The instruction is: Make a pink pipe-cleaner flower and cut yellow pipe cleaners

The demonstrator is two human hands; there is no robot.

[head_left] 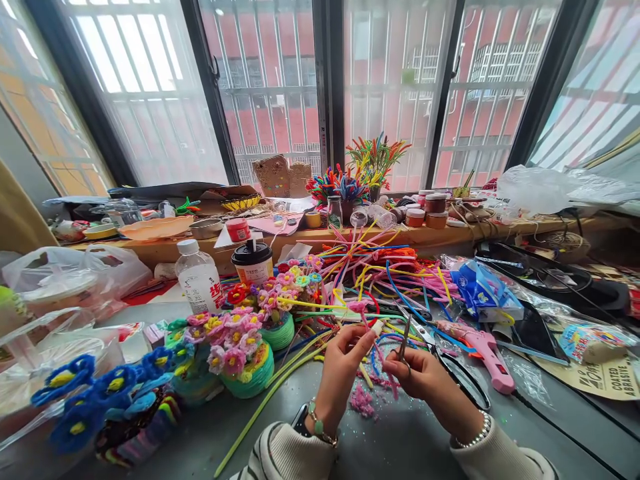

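Note:
My left hand [347,357] is closed on a pink pipe cleaner [379,353], pinched between thumb and fingers, with a white tip at the index finger. Small dark scissors [404,341] point upward in my right hand [413,373], whose fingers are curled round their handles, just right of the pipe cleaner. Beneath my hands, pink fluffy clippings [363,400] lie on the grey table [390,443]. Pots of pink pipe-cleaner flowers [237,343] stand to the left of my left hand.
Large black-handled scissors [463,380] and a pink glue gun [477,347] lie at right. Behind my hands spreads a pile of coloured pipe cleaners [385,267]. A bottle [197,280], a lidded cup [253,263] and blue flowers [77,403] stand at left.

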